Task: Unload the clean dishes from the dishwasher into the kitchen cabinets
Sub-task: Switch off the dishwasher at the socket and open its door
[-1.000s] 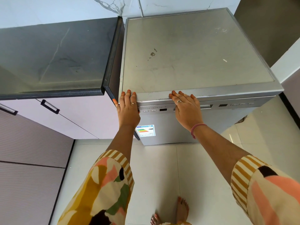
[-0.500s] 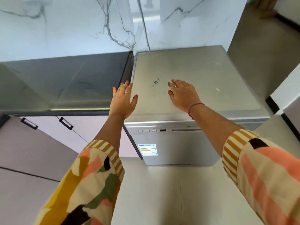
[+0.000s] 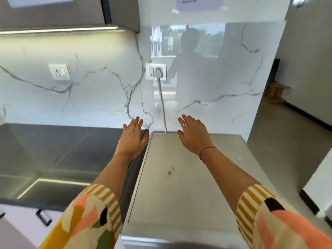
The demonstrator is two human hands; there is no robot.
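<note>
The silver dishwasher (image 3: pixel 188 191) stands below me; only its flat steel top shows, its door is out of sight. My left hand (image 3: pixel 132 137) hovers over the gap between the counter and the dishwasher's far left corner, fingers spread, holding nothing. My right hand (image 3: pixel 193 135) hovers above the far part of the dishwasher top, also open and empty, with a ring and a pink wrist band. No dishes are in view.
A dark countertop (image 3: pixel 53 151) runs to the left, with lilac lower cabinets and black handles (image 3: pixel 43 217) beneath. A grey upper cabinet (image 3: pixel 53 11) hangs at top left. The marble backsplash holds two sockets (image 3: pixel 59 71); a plugged cable (image 3: pixel 161 101) drops behind the dishwasher. Open floor lies to the right.
Both hands left the dishwasher's front edge and rose forward over its top. My view tilted up from the floor to the backsplash and upper cabinet.
</note>
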